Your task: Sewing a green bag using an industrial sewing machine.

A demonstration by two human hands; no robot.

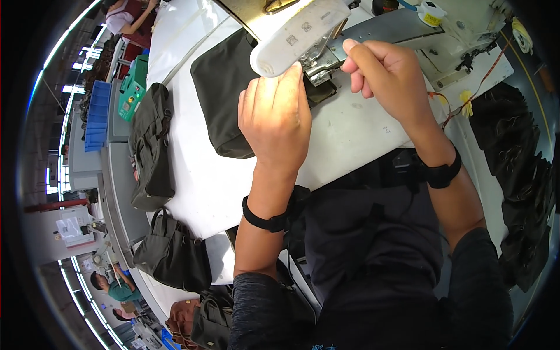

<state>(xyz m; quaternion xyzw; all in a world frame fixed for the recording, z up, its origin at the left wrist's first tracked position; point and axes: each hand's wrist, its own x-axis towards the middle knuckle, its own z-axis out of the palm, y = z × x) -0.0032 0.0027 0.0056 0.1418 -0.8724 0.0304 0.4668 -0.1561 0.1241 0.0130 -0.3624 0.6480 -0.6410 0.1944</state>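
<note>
two small, square dark marks stand side by side on the white sewing machine arm (280, 51); they are too small and blurred to make out. a yellow label (433, 20) with fine dark print is stuck on the small white container (430, 7) at the upper right, its lines too tiny to read. a short, faint handwritten mark (386, 129) sits on the white tabletop (350, 137), below the right hand (388, 79). blue characters (324, 347) show against dark cloth at the lower edge, partly cut off.
</note>
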